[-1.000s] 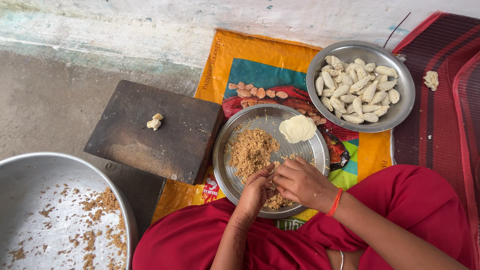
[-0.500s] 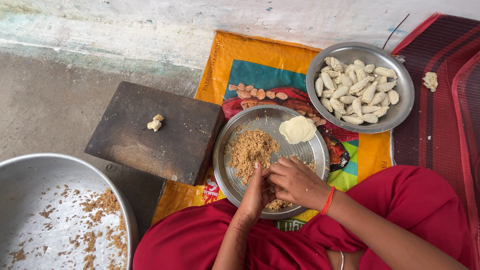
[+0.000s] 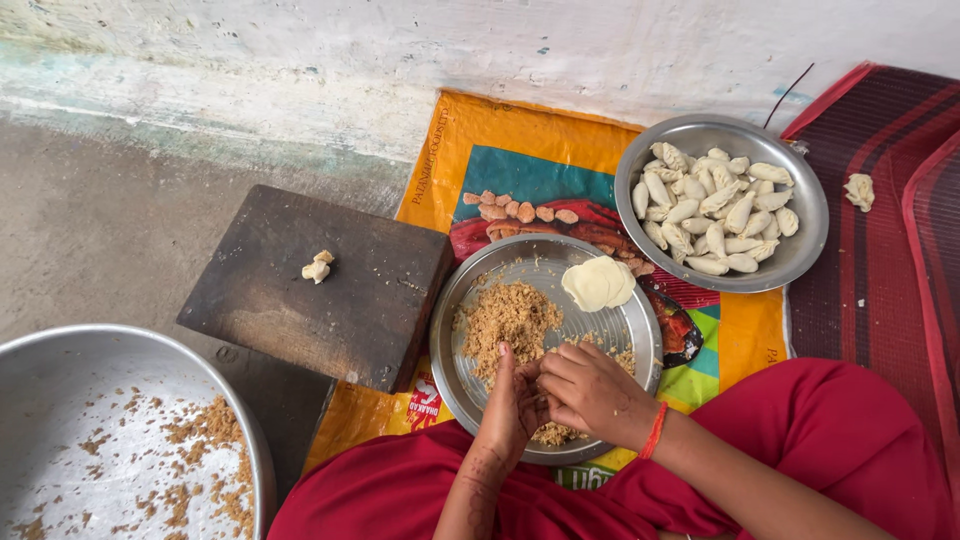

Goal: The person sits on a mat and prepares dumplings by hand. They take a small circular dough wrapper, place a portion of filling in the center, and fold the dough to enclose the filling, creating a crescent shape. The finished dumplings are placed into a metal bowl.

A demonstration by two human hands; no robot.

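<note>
Pressing together over the near rim of the steel plate point(image 3: 455, 300), the left hand point(image 3: 512, 405) and right hand point(image 3: 592, 392) are joined; anything clamped between them is hidden, beside brown crumb filling point(image 3: 508, 318).

We see a round steel plate point(image 3: 470, 385) lying flat on the printed mat, holding loose brown crumbly filling point(image 3: 508, 318) at its left and pale dough discs point(image 3: 598, 283) stacked at its upper right.

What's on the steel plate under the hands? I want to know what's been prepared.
On the steel plate: brown crumbly filling and flat dough rounds. The left hand and right hand cover what they pinch and the plate's near part.
</note>
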